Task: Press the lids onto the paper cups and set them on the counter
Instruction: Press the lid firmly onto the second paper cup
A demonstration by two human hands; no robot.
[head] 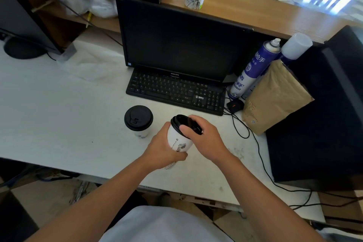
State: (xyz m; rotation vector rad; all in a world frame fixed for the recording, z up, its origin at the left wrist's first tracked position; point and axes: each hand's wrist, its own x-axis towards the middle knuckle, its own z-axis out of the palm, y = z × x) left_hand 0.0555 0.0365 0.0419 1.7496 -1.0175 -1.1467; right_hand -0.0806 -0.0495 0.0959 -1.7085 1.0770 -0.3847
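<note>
At the left stands a finished cup (138, 122), upright on the white desk (59, 108), with its black lid seated flat; no hand touches it. Just to the right of it, the left hand (165, 148) holds the second paper cup (177, 139) above the desk, its fingers wrapped around the lower wall of the cup. This cup is tilted: its long axis leans away from the person and to the left, so the mouth looks toward the keyboard (176, 90). The black lid (185, 124) lies on the mouth, directly under the right hand (204, 137). The fingers of the right hand are curled over the far edge of the lid and the thumb presses on the near rim. I judge that the lid is not yet fully closed, because its right side seems a little raised. The next press should go along the cup axis, toward the left palm.
</note>
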